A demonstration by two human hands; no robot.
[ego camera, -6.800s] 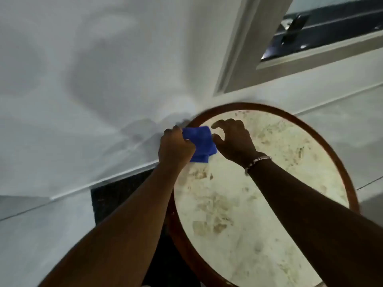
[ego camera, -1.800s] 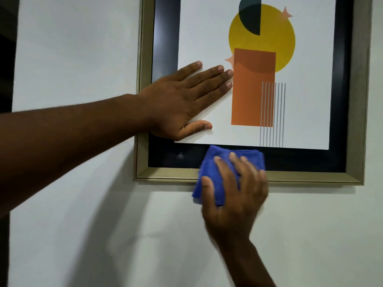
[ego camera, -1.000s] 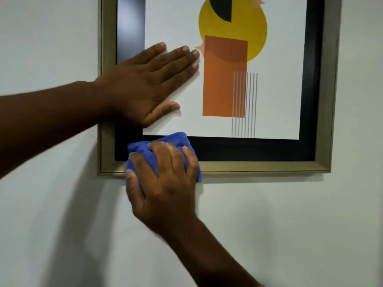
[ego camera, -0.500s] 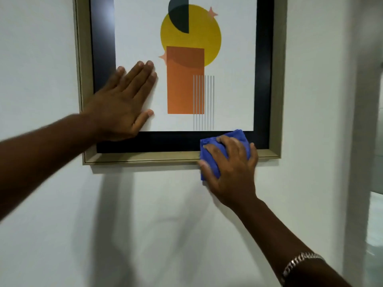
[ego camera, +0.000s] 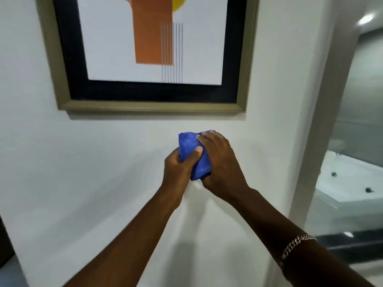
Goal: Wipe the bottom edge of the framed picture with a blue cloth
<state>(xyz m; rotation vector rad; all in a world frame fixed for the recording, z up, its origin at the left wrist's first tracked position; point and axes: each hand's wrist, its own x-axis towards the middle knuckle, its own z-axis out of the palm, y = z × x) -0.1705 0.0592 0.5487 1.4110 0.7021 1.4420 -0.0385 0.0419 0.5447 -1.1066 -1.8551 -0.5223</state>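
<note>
No writing anywhere that I can read. Below the frame (ego camera: 149, 105), clear of its bottom edge, I've got the cloth (ego camera: 189, 149) bunched between both hands: left hand (ego camera: 179, 168) gripping its lower left, thumb across the front; right hand (ego camera: 220, 162) curled over its right side, bracelet (ego camera: 295, 246) on that forearm.

The white wall (ego camera: 103, 172) carries the framed picture (ego camera: 149, 105), which hangs flat against it high in the view, its dull gold bottom edge level and casting a thin shadow just below. Inside the frame sits a black mat around a pale print (an orange block, thin grey lines, a bit of yellow). Below the frame the wall is bare paint.
</note>
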